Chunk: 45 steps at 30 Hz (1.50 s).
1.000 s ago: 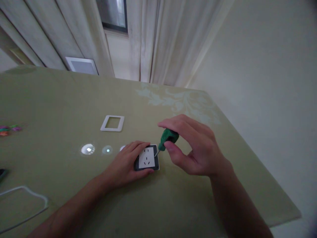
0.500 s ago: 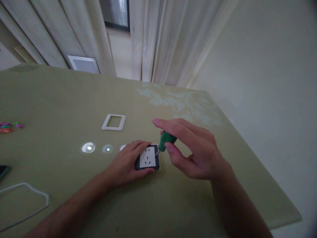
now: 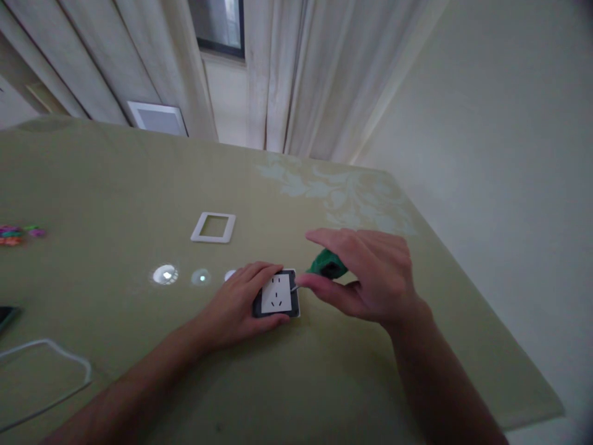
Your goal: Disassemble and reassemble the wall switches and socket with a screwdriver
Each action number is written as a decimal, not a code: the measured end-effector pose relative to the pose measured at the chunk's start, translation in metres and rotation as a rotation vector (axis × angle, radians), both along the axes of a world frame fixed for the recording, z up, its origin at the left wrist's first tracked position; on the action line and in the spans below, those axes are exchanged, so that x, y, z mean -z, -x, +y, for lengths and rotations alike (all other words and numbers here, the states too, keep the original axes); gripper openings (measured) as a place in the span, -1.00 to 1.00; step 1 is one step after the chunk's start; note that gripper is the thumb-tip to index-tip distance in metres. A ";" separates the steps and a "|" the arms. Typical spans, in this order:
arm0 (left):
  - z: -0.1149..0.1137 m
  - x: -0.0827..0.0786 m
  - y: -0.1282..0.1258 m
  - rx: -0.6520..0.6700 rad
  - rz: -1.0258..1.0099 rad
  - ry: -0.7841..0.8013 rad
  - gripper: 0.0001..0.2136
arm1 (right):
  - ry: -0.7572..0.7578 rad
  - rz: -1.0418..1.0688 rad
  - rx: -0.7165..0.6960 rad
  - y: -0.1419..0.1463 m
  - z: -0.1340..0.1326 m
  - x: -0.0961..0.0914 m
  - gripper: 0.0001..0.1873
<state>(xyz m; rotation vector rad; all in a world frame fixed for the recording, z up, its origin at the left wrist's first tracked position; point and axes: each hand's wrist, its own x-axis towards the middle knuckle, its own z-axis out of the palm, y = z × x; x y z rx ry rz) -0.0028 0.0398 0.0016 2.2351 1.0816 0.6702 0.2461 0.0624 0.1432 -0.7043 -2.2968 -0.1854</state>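
Note:
A wall socket [image 3: 277,296] with a white face and a dark surround lies on the table. My left hand [image 3: 243,303] grips it from the left, thumb along the near edge and fingers over the far edge. In my right hand [image 3: 370,272] is a green-handled screwdriver [image 3: 325,264], held between thumb and fingers and tilted low to the right. Its metal shaft reaches the right side of the socket's dark surround. Whether the tip sits in a screw is too small to tell.
A white square frame [image 3: 214,227] lies beyond my left hand. Small colourful pieces [image 3: 16,235], a dark flat object [image 3: 7,316] and a white cable [image 3: 69,357] are at the left. A wall [image 3: 500,185] runs along the right side of the table.
The screwdriver handle has tipped down to the right, and my right hand has shifted rightward with it. My left hand and the socket stay in place.

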 end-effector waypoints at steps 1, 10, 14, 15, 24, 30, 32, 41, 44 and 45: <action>0.000 0.000 0.000 0.002 -0.005 -0.001 -0.34 | 0.085 0.011 -0.043 0.000 0.000 0.000 -0.63; 0.000 0.001 0.000 -0.008 -0.020 0.009 -0.31 | -0.050 0.031 -0.056 -0.001 0.003 0.004 -0.72; 0.000 -0.001 0.000 -0.015 -0.018 -0.002 -0.31 | 0.254 0.040 -0.123 -0.001 0.003 0.003 -0.45; 0.000 -0.002 -0.001 -0.013 -0.016 0.004 -0.32 | 0.194 0.035 -0.091 -0.001 0.002 0.003 -0.50; 0.000 -0.003 -0.001 -0.013 -0.012 0.021 -0.30 | 0.195 0.044 -0.082 0.000 -0.001 -0.001 -0.49; 0.000 0.000 -0.001 -0.011 -0.021 0.014 -0.31 | -0.189 0.025 0.117 -0.001 -0.001 0.004 -0.76; 0.000 0.000 -0.001 -0.007 -0.018 0.011 -0.30 | -0.043 0.025 0.072 -0.001 0.000 0.003 -0.63; 0.000 0.001 0.001 -0.006 -0.004 0.005 -0.33 | -0.088 0.024 0.103 0.000 -0.002 0.002 -0.79; 0.000 0.002 0.000 -0.006 -0.006 -0.004 -0.30 | 0.183 0.002 -0.011 0.001 -0.004 -0.001 -0.51; 0.000 0.002 0.000 -0.009 -0.005 -0.010 -0.30 | 0.200 -0.007 -0.015 0.001 -0.004 -0.001 -0.50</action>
